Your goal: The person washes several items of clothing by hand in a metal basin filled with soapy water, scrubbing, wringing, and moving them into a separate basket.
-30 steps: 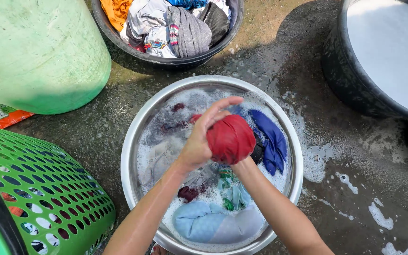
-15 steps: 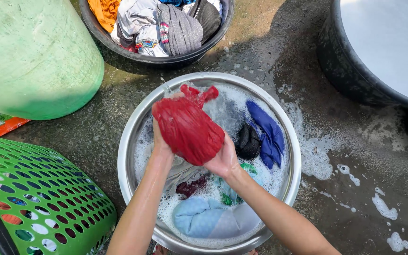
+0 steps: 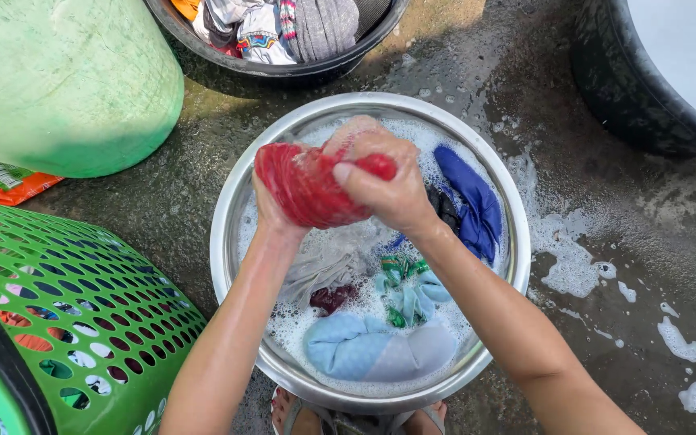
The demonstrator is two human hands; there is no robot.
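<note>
both hands clench a wet red cloth bundle [image 3: 308, 189] above the round steel basin [image 3: 231, 209] of suds. right hand [image 3: 388, 181] wraps over its top; left hand [image 3: 271, 213] grips beneath. blue cloth [image 3: 469, 201] and pale blue garment [image 3: 368, 348] soak below; green perforated plastic basket [image 3: 74, 322] stands nearby.

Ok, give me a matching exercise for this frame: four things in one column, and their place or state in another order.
Things:
1. red cloth
2. blue cloth
3. basket
4. grey garment

Places:
A. in the dark tub at the top
B. on the ground, lower left
C. gripped by the left hand and right hand
D. lying in suds at the right side of the metal basin

Pairs: 1-C, 2-D, 3-B, 4-A
</note>
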